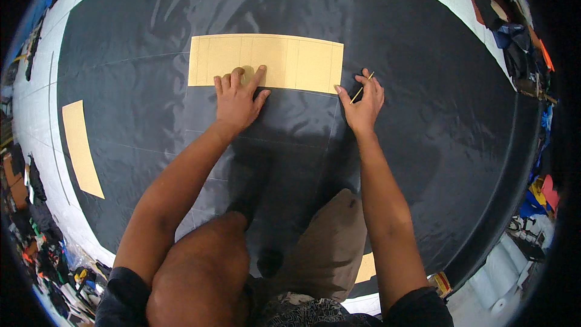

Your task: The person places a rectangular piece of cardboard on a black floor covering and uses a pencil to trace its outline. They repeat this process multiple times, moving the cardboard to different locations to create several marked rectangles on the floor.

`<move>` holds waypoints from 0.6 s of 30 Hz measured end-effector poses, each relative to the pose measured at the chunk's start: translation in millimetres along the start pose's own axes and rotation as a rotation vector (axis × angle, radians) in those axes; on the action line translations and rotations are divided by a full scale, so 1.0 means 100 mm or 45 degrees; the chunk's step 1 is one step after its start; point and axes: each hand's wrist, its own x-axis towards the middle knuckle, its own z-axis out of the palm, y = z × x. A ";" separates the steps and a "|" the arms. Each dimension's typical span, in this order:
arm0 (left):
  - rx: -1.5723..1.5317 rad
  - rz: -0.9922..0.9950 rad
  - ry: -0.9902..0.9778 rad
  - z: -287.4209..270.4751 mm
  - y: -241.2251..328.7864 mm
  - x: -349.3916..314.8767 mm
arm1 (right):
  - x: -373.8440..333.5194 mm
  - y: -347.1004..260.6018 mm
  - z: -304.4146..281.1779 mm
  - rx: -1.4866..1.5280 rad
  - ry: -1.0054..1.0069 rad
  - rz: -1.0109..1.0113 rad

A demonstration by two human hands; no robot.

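Tan panel [272, 54] lay flat, long side left to right, on the black sheet [436, 145], just beyond the knees. Left hand [237, 104] was palm down over its near edge, left of its middle, fingers spread wide: pressing, not gripping. Right hand [365, 106] had a narrow hold on a thin yellow stick [362, 89], across the palm under curled fingers; couldn't tell how tight. Its thumb was at the panel's near right corner.

Step looked like squaring the panel against the pale lines [333, 120] on the sheet. My take: left hand needed firm, even pressure, since the far edge and left end had no hand on them and could have pivoted. Small thumb nudges at the corner suited better than pushing the whole panel. Stick tip needed to stay off the sheet until the edges sat right. Sheet showed wrinkles beyond the panel; worth smoothing, as a ripple underneath would have shifted the edge.
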 end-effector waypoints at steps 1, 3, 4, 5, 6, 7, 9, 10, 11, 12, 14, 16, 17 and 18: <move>0.010 0.011 0.005 0.00 0.00 0.00 | -0.01 0.01 0.01 0.015 0.003 0.003; -0.011 0.019 0.004 0.00 -0.02 -0.01 | -0.01 0.03 0.03 0.044 0.011 0.011; -0.021 0.024 0.005 0.00 -0.03 -0.01 | -0.01 0.03 0.03 0.064 0.006 0.011; -0.024 0.028 -0.001 0.00 -0.04 -0.01 | -0.02 0.04 0.02 0.083 0.002 0.010; -0.027 0.032 -0.007 0.00 -0.05 -0.02 | -0.03 0.04 0.01 0.101 -0.003 0.010; -0.031 0.033 -0.012 0.00 -0.06 -0.03 | -0.03 0.03 0.01 0.098 -0.013 0.014; -0.026 0.041 -0.010 0.00 -0.08 -0.03 | -0.03 0.01 0.01 0.091 -0.033 0.020; -0.024 0.045 -0.010 -0.01 -0.08 -0.03 | -0.04 0.02 0.01 0.086 -0.027 0.012; -0.027 0.043 -0.015 -0.02 -0.07 -0.03 | -0.04 0.04 0.00 0.081 -0.021 0.004; -0.030 0.041 -0.021 -0.02 -0.06 -0.02 | -0.05 0.05 -0.01 0.077 -0.016 -0.003; -0.025 0.038 -0.025 -0.02 -0.06 -0.01 | -0.06 0.07 0.00 0.095 -0.020 0.010; -0.013 0.031 -0.027 -0.01 -0.05 -0.02 | -0.06 0.08 0.00 0.095 -0.025 0.014; -0.019 0.024 -0.039 -0.01 -0.06 -0.02 | -0.06 0.07 0.00 0.085 -0.029 0.011; -0.026 0.016 -0.051 0.00 -0.06 -0.02 | -0.05 0.06 0.00 0.075 -0.033 0.007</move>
